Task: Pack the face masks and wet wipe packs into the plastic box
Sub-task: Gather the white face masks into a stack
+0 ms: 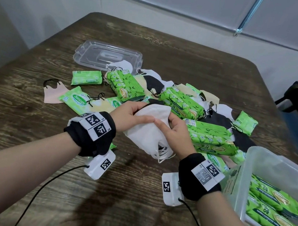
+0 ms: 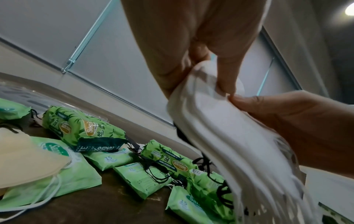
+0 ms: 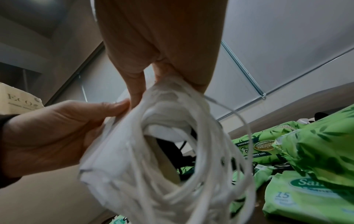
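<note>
Currently, the worktop (image 1: 152, 197) carries most of the goods still unpacked. The plastic box (image 1: 273, 165) stands just to the right of the right grip, its near end out of frame; at least two large wet wipe packs (image 1: 274, 201) lie inside it, and no mask can be seen in the visible part. Its clear lid (image 1: 102, 54) lies well beyond both grips, at the far side of the pile.

Beyond and to the right of the grips, three large packs (image 1: 211, 137) remain on the worktop, with several small packs (image 1: 86, 78) beyond the left grip and others near the box. Loose masks in black (image 1: 153, 85), cream, white and pink (image 1: 53, 93) are scattered among them.

Between the grips, held clear above the worktop, is a stack of white masks (image 1: 147, 131). The left hand (image 1: 132, 116) grasps its far upper end with thumb and fingers curled round it; the right hand (image 1: 175, 133) pinches the same end from the other side. The ear loops (image 3: 191, 151) hang bunched at the lower end, toward the person.

Assessment: packing is at an early stage. A few large packs are in; the held masks, the loose masks and the remaining packs are outstanding, and the lid is not yet fitted.
</note>
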A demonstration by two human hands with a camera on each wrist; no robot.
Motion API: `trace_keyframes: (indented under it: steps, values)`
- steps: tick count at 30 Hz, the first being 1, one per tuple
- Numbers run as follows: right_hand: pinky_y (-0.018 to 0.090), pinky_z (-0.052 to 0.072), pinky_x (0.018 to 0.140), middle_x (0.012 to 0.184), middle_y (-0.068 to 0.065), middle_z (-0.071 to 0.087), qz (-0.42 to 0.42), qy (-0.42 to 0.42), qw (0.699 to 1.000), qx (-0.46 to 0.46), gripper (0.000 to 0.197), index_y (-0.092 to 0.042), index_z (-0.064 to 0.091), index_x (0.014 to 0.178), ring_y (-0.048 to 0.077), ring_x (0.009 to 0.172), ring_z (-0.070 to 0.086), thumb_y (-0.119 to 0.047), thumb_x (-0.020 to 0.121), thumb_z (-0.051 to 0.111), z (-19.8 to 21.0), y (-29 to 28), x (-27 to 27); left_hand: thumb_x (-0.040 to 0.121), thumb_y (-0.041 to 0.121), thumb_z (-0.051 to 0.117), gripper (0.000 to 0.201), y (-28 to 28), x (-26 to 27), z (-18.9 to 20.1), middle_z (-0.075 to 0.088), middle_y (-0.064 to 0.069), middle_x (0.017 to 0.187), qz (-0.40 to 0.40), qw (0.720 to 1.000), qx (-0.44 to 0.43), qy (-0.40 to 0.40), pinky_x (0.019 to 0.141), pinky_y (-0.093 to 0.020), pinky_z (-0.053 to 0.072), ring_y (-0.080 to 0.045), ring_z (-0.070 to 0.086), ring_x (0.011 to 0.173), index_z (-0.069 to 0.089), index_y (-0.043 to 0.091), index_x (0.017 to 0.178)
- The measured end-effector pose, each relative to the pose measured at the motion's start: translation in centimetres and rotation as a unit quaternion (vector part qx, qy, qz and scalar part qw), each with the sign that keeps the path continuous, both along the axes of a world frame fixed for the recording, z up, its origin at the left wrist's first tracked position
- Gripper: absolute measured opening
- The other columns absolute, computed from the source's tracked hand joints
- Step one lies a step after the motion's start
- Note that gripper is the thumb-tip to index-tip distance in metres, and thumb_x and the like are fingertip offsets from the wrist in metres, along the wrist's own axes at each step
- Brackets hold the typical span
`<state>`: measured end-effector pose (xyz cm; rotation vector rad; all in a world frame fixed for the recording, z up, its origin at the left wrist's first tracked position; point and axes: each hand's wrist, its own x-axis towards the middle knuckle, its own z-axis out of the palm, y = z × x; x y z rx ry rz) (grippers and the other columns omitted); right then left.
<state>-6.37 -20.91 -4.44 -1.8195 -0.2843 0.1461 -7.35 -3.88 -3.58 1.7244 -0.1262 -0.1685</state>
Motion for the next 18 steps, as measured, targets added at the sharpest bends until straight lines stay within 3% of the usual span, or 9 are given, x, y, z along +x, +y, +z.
trace_keyframes:
  steps: [2,5,8,10,13,16,18]
  values:
    - [0.043,0.052,0.086,0.097,0.004,0.067,-0.026,-0.014,0.999,-0.031,0.020,-0.011,0.060,0.098,0.023,0.092,0.063,-0.024,0.085,0.069,-0.2,-0.1,0.2,0.085,0.015,0.068,0.016,0.2,0.3,-0.3,0.071,0.003,0.089,0.010,1.000,0.012,-0.001,0.072,-0.027,0.054,-0.008,0.067,0.077,0.066,0.023,0.098]
    - [0.026,0.047,0.079,0.091,-0.006,0.059,-0.086,-0.006,0.995,-0.051,0.028,-0.018,0.055,0.100,0.011,0.088,0.056,-0.035,0.084,0.070,-0.1,-0.8,0.5,0.085,0.013,0.067,0.019,0.7,0.9,-0.3,0.070,0.004,0.091,-0.001,1.000,0.015,0.020,0.071,-0.024,0.054,-0.005,0.067,0.075,0.064,0.023,0.101]
    - [0.019,0.045,0.078,0.101,-0.007,0.061,-0.046,0.014,0.996,-0.075,0.036,-0.013,0.058,0.108,0.009,0.096,0.057,-0.043,0.089,0.059,0.2,-1.1,0.2,0.085,0.013,0.067,0.022,0.9,1.1,-0.3,0.070,0.001,0.092,-0.042,0.998,0.000,0.054,0.067,-0.024,0.055,-0.010,0.069,0.076,0.061,0.020,0.104]
    - [0.025,0.050,0.082,0.106,-0.003,0.065,0.015,0.031,0.994,-0.101,0.038,-0.012,0.059,0.112,0.013,0.098,0.060,-0.045,0.093,0.053,-0.2,-0.4,-0.1,0.087,0.013,0.064,0.018,0.5,1.2,-0.4,0.069,-0.003,0.094,-0.053,0.996,-0.004,0.070,0.070,-0.030,0.056,-0.016,0.068,0.077,0.059,0.019,0.103]
    - [0.037,0.049,0.091,0.117,0.005,0.064,0.016,0.030,0.992,-0.125,0.040,-0.012,0.054,0.124,0.019,0.106,0.060,-0.040,0.097,0.047,-0.9,0.5,-0.3,0.092,0.010,0.056,0.013,-0.4,1.1,-0.8,0.065,-0.006,0.093,-0.041,0.996,-0.009,0.081,0.071,-0.031,0.053,-0.016,0.065,0.074,0.055,0.018,0.101]
    - [0.032,0.046,0.088,0.118,0.006,0.061,0.001,0.017,0.992,-0.126,0.036,-0.007,0.049,0.125,0.020,0.107,0.057,-0.032,0.100,0.042,-0.7,0.5,-0.2,0.093,0.009,0.054,0.016,-0.9,1.0,-0.7,0.064,-0.004,0.094,-0.044,0.995,-0.013,0.091,0.069,-0.027,0.054,-0.010,0.064,0.072,0.052,0.014,0.108]
    - [0.031,0.044,0.082,0.114,0.008,0.060,-0.001,-0.015,0.992,-0.128,0.034,-0.004,0.046,0.125,0.021,0.102,0.056,-0.028,0.101,0.040,-0.4,0.4,-0.3,0.085,0.013,0.067,0.031,-0.8,1.0,-0.5,0.066,-0.001,0.097,-0.058,0.994,-0.012,0.094,0.069,-0.024,0.056,-0.009,0.066,0.077,0.052,0.017,0.112]
